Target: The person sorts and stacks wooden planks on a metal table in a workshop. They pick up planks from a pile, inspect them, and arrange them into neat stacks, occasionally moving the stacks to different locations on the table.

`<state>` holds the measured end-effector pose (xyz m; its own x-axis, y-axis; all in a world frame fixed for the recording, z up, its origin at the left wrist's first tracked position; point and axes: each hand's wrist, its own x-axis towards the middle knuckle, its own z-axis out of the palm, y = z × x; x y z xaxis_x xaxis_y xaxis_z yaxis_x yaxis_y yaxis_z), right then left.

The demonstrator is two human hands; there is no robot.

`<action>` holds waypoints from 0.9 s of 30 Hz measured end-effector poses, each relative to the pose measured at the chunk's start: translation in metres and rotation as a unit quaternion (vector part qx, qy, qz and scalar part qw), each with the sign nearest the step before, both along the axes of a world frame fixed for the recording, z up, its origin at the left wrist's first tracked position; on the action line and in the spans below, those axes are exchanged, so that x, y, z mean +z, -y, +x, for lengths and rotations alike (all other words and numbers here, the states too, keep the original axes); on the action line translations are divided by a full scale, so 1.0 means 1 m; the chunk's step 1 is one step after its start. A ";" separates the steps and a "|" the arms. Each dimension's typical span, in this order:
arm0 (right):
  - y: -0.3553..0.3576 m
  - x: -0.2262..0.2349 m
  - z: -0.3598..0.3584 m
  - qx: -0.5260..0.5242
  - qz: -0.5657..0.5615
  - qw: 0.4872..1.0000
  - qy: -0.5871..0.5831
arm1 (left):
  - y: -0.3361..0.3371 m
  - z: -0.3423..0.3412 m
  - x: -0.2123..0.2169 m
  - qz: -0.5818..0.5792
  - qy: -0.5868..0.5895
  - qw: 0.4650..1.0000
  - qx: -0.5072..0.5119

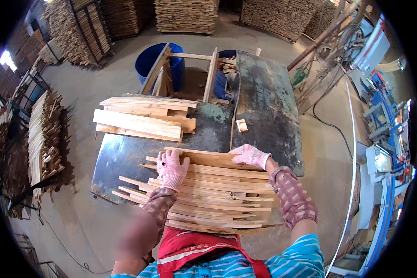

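Note:
A fanned pile of thin wooden slats lies on the near edge of a worn metal saw table. Both my hands wear pink-white knit gloves. My left hand rests flat on the top slat at its left end. My right hand presses on the same slat's right end. The slat lies across the pile, close to the table's saw slot. A small wood offcut sits just beyond it.
A second stack of wider boards lies on the table's far left. Behind it stand a wooden frame and a blue barrel. Stacks of slats line the floor at left and back. Machinery and cables are at right.

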<state>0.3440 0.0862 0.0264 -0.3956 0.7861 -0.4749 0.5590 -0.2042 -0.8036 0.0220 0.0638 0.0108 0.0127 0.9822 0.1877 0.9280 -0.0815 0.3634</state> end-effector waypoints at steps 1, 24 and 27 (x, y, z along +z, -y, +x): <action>0.000 -0.005 0.006 0.019 0.007 1.000 -0.007 | 0.000 0.002 0.002 0.035 0.016 0.999 -0.011; -0.141 -0.025 -0.261 0.121 0.400 0.863 0.283 | -0.005 -0.015 -0.018 0.081 0.091 0.988 -0.097; -0.120 0.017 -0.211 0.212 0.352 0.855 0.317 | -0.003 -0.018 -0.016 0.115 0.109 0.982 -0.100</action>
<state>0.1328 0.2063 0.0433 -0.5547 0.8150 -0.1676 0.8313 0.5344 -0.1525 0.0042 0.0672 -0.0048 0.1354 0.8957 0.4235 0.7874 -0.3567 0.5027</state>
